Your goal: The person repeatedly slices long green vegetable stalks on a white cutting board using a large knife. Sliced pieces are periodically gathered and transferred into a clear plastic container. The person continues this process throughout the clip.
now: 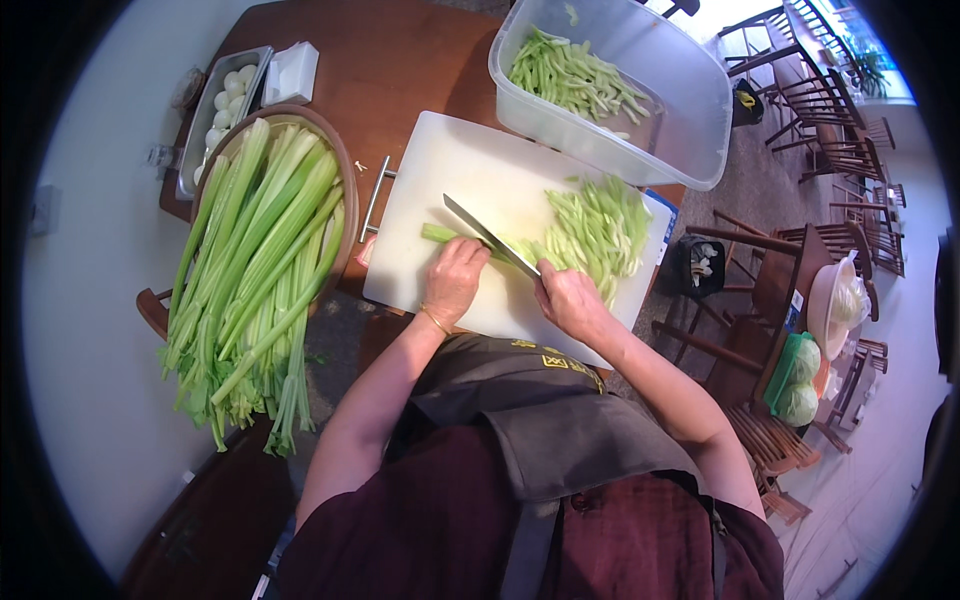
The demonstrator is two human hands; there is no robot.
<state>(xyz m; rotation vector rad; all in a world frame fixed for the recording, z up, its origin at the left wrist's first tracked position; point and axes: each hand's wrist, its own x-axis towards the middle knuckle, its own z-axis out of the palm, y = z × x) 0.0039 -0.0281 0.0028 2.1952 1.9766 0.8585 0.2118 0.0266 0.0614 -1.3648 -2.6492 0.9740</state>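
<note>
On a white plastic cutting board (465, 165), my left hand (456, 276) presses a celery stalk (438, 233) down with bent fingers. My right hand (571, 298) grips a kitchen knife (480, 227), whose blade lies slantwise across the stalk just right of my left fingers. Sliced celery (600, 232) is heaped on the board's right part, beyond my right hand. Behind the board, a clear plastic tub (690, 142) holds more cut celery (566, 79). Whole celery stalks (262, 247) fill a round basin (346, 180) left of the board, their leafy ends hanging over its near rim.
A metal tray (262, 64) of white, round items stands at the back left, beside a white box (291, 73). A metal handle (375, 199) sticks out by the board's left edge. Chairs, a black bin (699, 266) and cabbages (799, 382) are off to the right.
</note>
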